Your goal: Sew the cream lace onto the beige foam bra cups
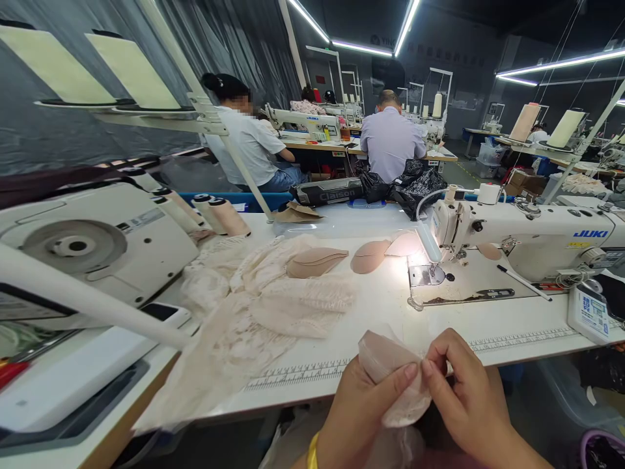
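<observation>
A pale beige piece of sheer fabric (pixel 390 358) is held up in front of the table's near edge. My left hand (pixel 368 397) grips it from the left, thumb pressed on its face. At its right edge, my right hand (pixel 456 384) pinches the cloth between thumb and fingertips. Beyond my hands lie tan bra cups (pixel 317 262), a second tan cup (pixel 370 256) and a pale cup-shaped piece (pixel 404 244) near the needle. Cream lace fabric (pixel 244 326) spreads over the table to the left and hangs past its front edge.
A white sewing machine (pixel 527 228) with a lit lamp stands at the right. A white pen-like tool (pixel 525 282) and tweezers (pixel 493 293) lie by it. Thread cones (pixel 227 216) and another machine (pixel 88 241) are at left. Two people (pixel 390 137) sit ahead.
</observation>
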Available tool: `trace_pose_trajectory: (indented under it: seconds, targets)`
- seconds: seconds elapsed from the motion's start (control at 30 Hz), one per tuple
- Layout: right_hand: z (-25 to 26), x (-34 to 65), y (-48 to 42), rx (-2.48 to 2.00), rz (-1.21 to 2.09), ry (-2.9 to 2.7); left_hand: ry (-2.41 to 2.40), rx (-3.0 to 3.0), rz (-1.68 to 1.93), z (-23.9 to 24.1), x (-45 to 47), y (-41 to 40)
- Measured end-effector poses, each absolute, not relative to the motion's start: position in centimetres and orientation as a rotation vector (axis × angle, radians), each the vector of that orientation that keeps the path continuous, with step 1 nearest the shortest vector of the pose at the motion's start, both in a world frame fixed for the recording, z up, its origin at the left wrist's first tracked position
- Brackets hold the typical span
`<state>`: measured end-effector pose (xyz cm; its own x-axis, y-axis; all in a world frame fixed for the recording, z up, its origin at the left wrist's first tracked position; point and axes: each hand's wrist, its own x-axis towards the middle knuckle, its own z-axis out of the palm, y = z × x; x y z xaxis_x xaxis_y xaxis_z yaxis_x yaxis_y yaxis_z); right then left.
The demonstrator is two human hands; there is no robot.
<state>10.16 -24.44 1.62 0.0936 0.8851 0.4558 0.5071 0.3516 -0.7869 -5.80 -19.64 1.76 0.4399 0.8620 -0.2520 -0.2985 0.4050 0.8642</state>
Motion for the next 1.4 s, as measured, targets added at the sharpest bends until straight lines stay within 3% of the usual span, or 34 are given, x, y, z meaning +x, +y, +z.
trace_pose_trajectory:
  seconds: [0.2, 0.5, 0.9, 1.0, 1.2, 1.4]
  targets:
    - [-0.3, 11.0, -24.3, -1.284, 0.728, -1.265, 0.8, 0.799, 0.859, 1.9, -5.9, -19.4]
    - [1.8, 10.1, -24.5, -1.321, 0.451, -1.547, 0.807, 0.852, 0.866, 1.5, -5.7, -19.5]
    - [-0.5, 11.6, -24.7, -1.182, 0.919, -1.24, 0.826, 0.849, 0.91, 2.2, -5.6, -19.3]
    - [0.4, 11.2, -24.6, -1.262, 0.788, -1.385, 0.833, 0.862, 0.898, 2.1, -5.5, -19.3]
    - [1.9, 9.8, -24.3, -1.326, 0.133, -1.647, 0.846, 0.884, 0.93, 1.8, -5.5, -19.7]
    - [-0.9, 10.6, -23.2, -1.419, -0.221, -1.718, 0.88, 0.871, 1.001, 1.1, -5.1, -19.8]
